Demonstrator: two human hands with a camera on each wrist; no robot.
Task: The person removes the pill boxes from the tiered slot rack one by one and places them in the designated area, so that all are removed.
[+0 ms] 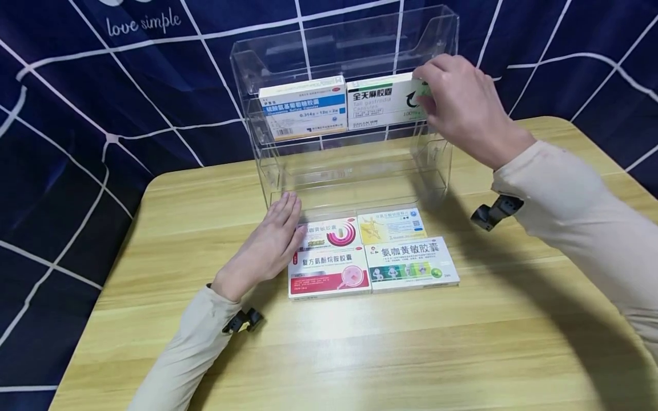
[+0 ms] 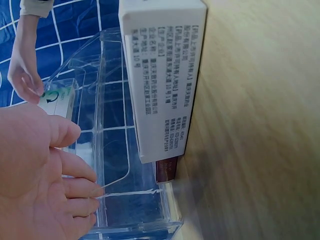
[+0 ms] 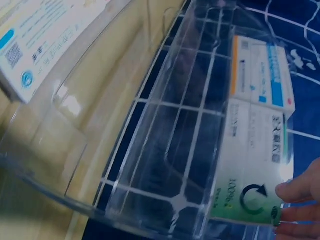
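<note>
A green-and-white medicine box (image 1: pixel 385 101) stands on the upper tier of a clear acrylic rack (image 1: pixel 349 200). My right hand (image 1: pixel 460 103) pinches that box by its right end, thumb at the front; in the right wrist view the fingertips (image 3: pixel 290 192) lie at its corner. Beside it on the same tier is a blue-and-white medicine box (image 1: pixel 304 111), close against its left end. My left hand (image 1: pixel 269 240) lies low at the rack's front left corner, fingers straight, next to a white medicine box with a pink arc (image 1: pixel 329 234). Its palm and straight fingers show in the left wrist view.
In front of the rack, more medicine boxes lie flat on the wooden table (image 1: pixel 462 342): a yellow-and-white one (image 1: pixel 392 225), a red-and-white one (image 1: pixel 329 273) and a green-banded white one (image 1: pixel 411 264). A dark blue cloth with white lines (image 1: pixel 169 74) hangs behind.
</note>
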